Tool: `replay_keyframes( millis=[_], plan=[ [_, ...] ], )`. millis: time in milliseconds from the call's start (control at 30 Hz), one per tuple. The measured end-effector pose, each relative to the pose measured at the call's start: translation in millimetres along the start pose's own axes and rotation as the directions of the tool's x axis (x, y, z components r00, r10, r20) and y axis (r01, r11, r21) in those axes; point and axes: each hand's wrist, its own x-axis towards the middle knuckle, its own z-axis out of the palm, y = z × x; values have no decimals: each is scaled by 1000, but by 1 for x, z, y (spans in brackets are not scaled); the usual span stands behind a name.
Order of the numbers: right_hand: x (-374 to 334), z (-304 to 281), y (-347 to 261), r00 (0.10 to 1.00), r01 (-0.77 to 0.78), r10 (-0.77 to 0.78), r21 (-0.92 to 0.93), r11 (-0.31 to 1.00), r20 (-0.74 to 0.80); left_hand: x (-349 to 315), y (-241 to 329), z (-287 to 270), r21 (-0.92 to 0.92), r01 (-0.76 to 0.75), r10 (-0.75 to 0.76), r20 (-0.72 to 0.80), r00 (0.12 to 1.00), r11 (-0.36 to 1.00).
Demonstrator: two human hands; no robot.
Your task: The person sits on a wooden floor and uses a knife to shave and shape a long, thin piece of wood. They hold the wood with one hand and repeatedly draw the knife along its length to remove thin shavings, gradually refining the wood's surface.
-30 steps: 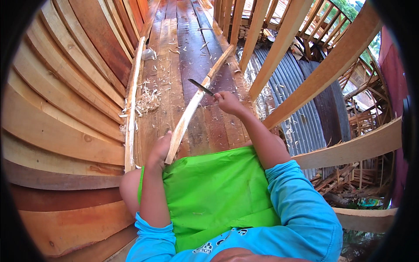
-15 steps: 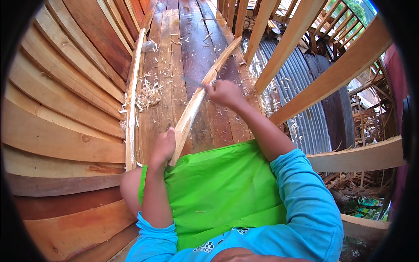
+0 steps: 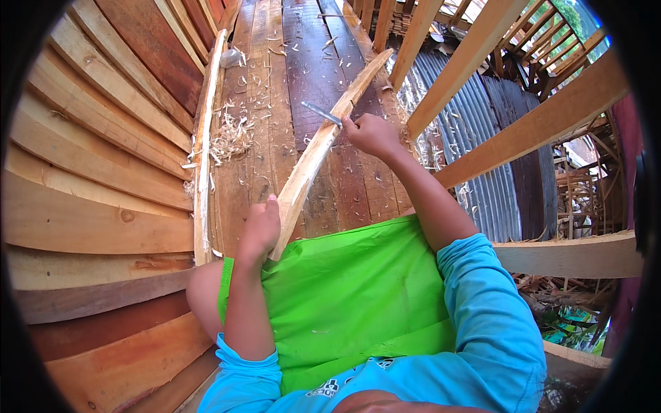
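A long, slightly curved piece of pale wood [image 3: 308, 167] slants from my lap up toward the far right, its upper face freshly shaved. My left hand [image 3: 259, 229] is closed around its near end, beside the bright green cloth [image 3: 351, 296] over my lap. Farther up, my right hand [image 3: 372, 134] grips a knife [image 3: 321, 112]. The grey blade lies across the wood and its tip points left. The knife's handle is hidden in my fist.
Curled shavings [image 3: 233, 136] lie piled on the plank floor [image 3: 268, 89]. Another pale strip of wood [image 3: 203, 165] stretches along the board wall [image 3: 96, 206] at left, near a small clear container [image 3: 232, 58]. On the right stand wooden posts [image 3: 468, 69], with corrugated metal sheets [image 3: 482, 138] beyond.
My right hand and the knife have moved slightly farther up and right along the wood. The wood's far end has shifted a little right. My left hand keeps its grip.
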Motion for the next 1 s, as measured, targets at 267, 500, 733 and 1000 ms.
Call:
replay_keyframes(
  millis=[267, 500, 733, 1000],
  plan=[
    [-3, 2, -9, 985, 78, -115, 257, 963, 132, -19, 0, 4, 88, -94, 96, -17, 995, 992],
    [-16, 1, -7, 995, 92, -102, 361, 928, 9, -34, 2, 6, 72, -132, 132, 16, 991, 989],
    [-14, 8, -8, 997, 68, -70, 447, 892, -13, -35, 0, 0, -89, -126, 132, 69, 989, 988],
    [5, 20, -3, 996, 54, 23, 760, 647, -91, -23, 12, -21, -810, 316, 251, 481, 840, 494]
  ],
)
